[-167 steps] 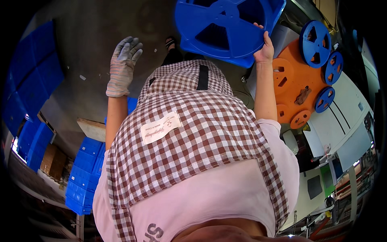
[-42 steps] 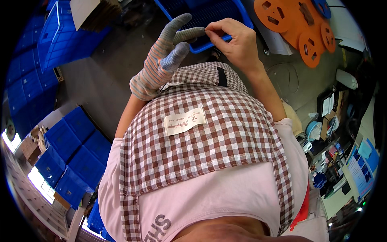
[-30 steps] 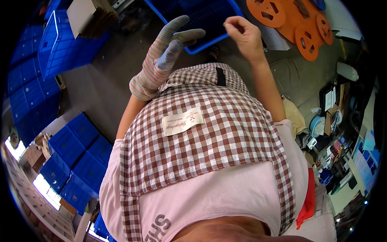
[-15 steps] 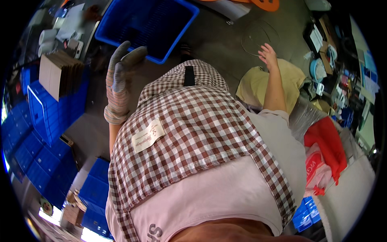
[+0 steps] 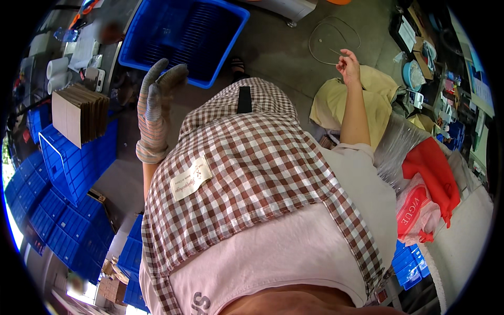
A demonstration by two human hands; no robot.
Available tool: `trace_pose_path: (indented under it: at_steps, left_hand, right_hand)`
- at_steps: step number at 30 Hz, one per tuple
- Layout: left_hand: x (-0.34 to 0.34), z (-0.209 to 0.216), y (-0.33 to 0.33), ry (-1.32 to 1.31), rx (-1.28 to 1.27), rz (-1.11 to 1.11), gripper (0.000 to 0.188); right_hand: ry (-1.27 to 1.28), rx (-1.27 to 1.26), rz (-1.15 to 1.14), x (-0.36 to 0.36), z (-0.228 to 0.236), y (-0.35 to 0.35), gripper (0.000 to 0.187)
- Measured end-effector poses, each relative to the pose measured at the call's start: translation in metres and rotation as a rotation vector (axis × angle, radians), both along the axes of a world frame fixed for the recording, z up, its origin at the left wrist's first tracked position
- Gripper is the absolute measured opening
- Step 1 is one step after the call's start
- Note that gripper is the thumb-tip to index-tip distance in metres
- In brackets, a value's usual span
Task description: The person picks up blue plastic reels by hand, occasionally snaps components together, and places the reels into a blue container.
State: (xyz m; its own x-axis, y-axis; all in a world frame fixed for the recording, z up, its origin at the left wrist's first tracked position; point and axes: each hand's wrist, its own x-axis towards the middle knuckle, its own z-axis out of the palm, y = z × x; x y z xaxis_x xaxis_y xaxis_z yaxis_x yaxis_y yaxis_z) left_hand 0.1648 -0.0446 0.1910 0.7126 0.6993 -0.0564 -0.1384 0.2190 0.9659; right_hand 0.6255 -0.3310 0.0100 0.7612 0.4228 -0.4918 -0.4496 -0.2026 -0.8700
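Note:
My left hand (image 5: 154,107) wears a striped knit glove with grey fingertips. It is raised left of my checked apron (image 5: 247,142), its thumb and fingers apart with nothing between them. Beyond it stands a large blue plastic tub (image 5: 220,65) with ribbed inner walls. On the right, my bare right hand (image 5: 349,68) hangs in the air, fingers loosely curled but still apart, and I see nothing in it. A thin wire loop (image 5: 311,50) lies on the floor just beyond that hand; one end appears close to the fingertips. Below the hand is a yellowish cloth cover (image 5: 328,102).
At left, a bundle of flat cardboard (image 5: 66,116) sits on a blue crate (image 5: 86,163), with more stacked blue crates (image 5: 71,231) behind. Paper rolls (image 5: 56,68) lie on a bench. A red bag (image 5: 430,170) and a cluttered shelf (image 5: 446,100) are on the right.
The view has shifted slightly, so tub, loop and crates sit a little differently. My right hand's fingers have curled in more. My left hand keeps nearly the same pose.

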Motion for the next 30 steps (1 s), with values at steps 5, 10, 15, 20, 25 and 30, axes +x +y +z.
trace_pose_path:
  at_steps: [5, 10, 15, 20, 25, 30]
  left_hand:
    - [-0.004, -0.006, -0.002, 0.027, -0.001, 0.03, 0.063]
    - [-0.004, -0.008, -0.003, 0.035, -0.044, 0.034, 0.063]
    - [-0.002, -0.006, -0.003, 0.074, -0.045, 0.006, 0.062]
    - [0.005, -0.006, -0.002, 0.101, -0.019, -0.028, 0.061]
    - [0.009, -0.003, -0.002, 0.104, 0.01, -0.042, 0.061]
    - [0.007, -0.008, -0.003, 0.038, -0.048, -0.024, 0.063]
  right_hand:
    - [-0.022, -0.07, -0.017, 0.001, -0.004, 0.003, 0.019]
    - [0.17, -0.132, -0.133, 0.001, 0.015, 0.0, 0.036]
    - [0.081, 0.038, -0.19, -0.012, 0.025, -0.003, 0.026]
    - [-0.045, 0.149, -0.134, -0.017, 0.023, 0.0, 0.013]
    - [-0.117, 0.179, -0.087, -0.019, 0.027, 0.004, 0.02]
    - [0.094, 0.445, -0.034, -0.036, 0.065, 0.026, 0.04]
